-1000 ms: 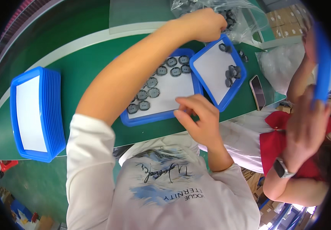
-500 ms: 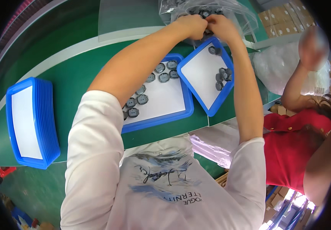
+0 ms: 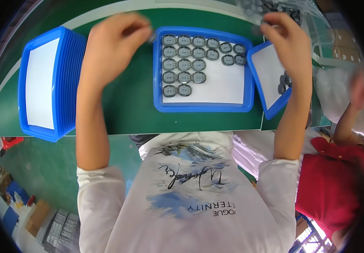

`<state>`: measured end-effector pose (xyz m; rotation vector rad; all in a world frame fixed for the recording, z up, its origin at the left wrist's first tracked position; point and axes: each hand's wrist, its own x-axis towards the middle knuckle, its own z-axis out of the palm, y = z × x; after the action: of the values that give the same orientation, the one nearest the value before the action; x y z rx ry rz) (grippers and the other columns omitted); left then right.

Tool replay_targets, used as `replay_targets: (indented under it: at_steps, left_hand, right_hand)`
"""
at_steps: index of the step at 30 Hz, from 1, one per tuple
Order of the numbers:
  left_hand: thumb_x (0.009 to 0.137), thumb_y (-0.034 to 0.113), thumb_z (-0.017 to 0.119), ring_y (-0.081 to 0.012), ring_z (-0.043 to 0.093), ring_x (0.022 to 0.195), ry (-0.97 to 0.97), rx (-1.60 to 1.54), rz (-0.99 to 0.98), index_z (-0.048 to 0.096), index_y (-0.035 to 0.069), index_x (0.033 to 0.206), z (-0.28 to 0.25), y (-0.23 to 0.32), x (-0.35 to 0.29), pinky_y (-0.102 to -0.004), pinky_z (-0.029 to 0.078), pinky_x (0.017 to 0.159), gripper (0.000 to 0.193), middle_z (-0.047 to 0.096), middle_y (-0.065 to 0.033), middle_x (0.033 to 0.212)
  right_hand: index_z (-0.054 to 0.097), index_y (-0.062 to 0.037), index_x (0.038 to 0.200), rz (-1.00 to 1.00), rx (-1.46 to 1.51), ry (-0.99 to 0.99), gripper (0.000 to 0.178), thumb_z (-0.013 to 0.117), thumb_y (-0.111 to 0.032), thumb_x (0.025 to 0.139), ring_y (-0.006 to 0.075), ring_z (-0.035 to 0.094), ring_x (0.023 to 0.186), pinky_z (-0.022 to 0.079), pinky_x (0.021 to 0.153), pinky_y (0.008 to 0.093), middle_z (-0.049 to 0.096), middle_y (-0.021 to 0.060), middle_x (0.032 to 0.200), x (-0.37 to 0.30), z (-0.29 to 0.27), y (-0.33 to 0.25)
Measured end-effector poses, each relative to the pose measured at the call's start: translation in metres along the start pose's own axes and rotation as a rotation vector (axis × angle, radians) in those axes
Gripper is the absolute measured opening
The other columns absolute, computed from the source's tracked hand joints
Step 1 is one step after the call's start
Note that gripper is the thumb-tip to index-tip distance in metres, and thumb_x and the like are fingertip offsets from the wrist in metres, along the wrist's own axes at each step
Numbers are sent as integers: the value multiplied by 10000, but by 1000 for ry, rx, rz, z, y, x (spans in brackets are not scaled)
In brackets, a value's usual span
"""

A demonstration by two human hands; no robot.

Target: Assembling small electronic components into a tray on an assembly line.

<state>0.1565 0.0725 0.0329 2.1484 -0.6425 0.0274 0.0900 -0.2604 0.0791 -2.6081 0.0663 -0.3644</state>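
My left hand is up beside the left edge of a blue tray, thumb and forefinger pinched on a small dark grey part, blurred by motion. Rows of round grey plastic parts lie on the tray's white lining. My right hand hangs over a second, tilted blue tray, fingers curled; a dark grey piece shows at its fingertips, too smeared to make out fully. A few loose grey parts lie in that second tray, partly covered by my right wrist.
A tall stack of blue trays stands at the left of the green table. A clear plastic bag with more dark parts sits at the far right. At the right a person in a red top is close by.
Both hands have come out of the plastic bag and moved apart, the left one far to the left past the tray. The view has shifted, and the rows of parts now show uncovered.
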Motion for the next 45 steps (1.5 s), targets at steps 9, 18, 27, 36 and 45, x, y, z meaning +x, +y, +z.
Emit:
replay_targets:
  at_steps: [9,18,27,36,45]
  left_hand:
    - [852,118,760,-280,601,905,62,238,-27,736,49,1085,-8,-32,-92,-384,513,785,244,657,-104,951]
    - [760,142,819,-293,596,953,-18,112,317,728,60,1002,18,35,-82,-391,496,829,272,633,-93,965]
    - [748,92,709,-298,551,918,-134,127,445,689,32,822,99,47,-62,-409,440,860,97,599,-107,882]
    - [816,45,761,-266,623,895,250,229,134,742,50,922,23,-10,-81,-355,523,753,108,676,-89,944]
    - [827,68,756,-272,586,1044,114,319,48,743,87,1083,12,-38,-99,-365,508,871,257,666,-70,1097]
  right_hand:
    - [706,3,1064,-50,245,-359,236,706,-17,828,151,597,716,494,648,272,642,86,951,-109,45,-57]
    - [702,4,1114,202,517,-277,264,716,-11,851,100,620,781,528,724,240,642,72,952,-112,54,-43]
    - [697,11,1002,-25,164,-218,152,702,25,850,137,663,753,527,666,267,668,105,1024,-102,75,-32]
    - [740,-12,961,-234,60,-137,138,741,7,825,225,657,834,525,743,322,615,93,1062,-92,83,-24]
    - [738,-29,1013,-214,63,-124,189,750,-7,825,216,661,840,519,724,320,620,82,1075,-86,85,-33]
